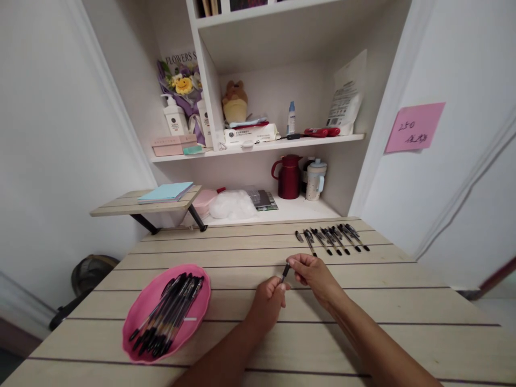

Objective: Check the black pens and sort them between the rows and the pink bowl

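A pen (285,272) with a dark grip section slants between my two hands above the middle of the wooden table. My left hand (268,303) is closed round its lower part, hiding most of the barrel. At the upper end, the thumb and fingers of my right hand (309,273) pinch the pen; whether a cap is there is too small to tell. Beyond my right hand lies a row of black pens (336,239) with loose black caps among them. To the left, a pink scalloped tray (203,301) holds a pile of capped black pens (169,312).
A small raised wooden stand (116,204) carries a stack of blue paper (166,192) at the back left. Behind the table, white shelves hold a red jug (289,177), a pale cup (315,180) and a white plastic bag (233,205). A pink note (415,128) is on the right wall.
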Demonstrator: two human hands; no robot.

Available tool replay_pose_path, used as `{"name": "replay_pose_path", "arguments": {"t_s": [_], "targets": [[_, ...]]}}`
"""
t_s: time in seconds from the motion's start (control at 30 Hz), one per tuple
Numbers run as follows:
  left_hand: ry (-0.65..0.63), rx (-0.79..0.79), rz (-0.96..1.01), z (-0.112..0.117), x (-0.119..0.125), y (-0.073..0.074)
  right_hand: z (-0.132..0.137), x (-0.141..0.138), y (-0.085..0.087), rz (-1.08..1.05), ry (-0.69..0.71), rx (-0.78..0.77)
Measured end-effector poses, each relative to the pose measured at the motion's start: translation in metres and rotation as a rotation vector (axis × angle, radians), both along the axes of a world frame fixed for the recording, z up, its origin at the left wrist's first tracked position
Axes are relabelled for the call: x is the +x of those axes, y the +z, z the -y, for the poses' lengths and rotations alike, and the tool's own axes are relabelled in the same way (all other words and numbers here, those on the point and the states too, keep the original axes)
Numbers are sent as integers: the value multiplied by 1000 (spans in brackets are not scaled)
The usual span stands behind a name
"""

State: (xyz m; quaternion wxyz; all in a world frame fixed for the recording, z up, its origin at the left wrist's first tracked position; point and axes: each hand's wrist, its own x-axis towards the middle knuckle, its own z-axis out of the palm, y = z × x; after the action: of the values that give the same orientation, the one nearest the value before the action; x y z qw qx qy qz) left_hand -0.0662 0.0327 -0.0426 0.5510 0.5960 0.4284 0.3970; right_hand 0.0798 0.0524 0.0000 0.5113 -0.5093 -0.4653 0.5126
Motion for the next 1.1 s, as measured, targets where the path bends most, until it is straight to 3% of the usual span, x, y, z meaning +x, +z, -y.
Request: {"name": "replay_pose_path", "arguments": {"t_s": [0.23,0.47,0.77,1.0,1.1], "targets": [[20,43,-45,0,1,-1,-4,-5,-3,2,-50,79],[33,-31,13,-4,1,-3,0,2,9,-170,106,12],[14,23,-53,-3,0,-3,-11,-2,-11,-70,14,35],[16,68,-70,-2,0,-2,-4,2,2,-186,138,-7],[17,77,-66,-1,1,-1,-4,1,2,-163,109,-23]]}}
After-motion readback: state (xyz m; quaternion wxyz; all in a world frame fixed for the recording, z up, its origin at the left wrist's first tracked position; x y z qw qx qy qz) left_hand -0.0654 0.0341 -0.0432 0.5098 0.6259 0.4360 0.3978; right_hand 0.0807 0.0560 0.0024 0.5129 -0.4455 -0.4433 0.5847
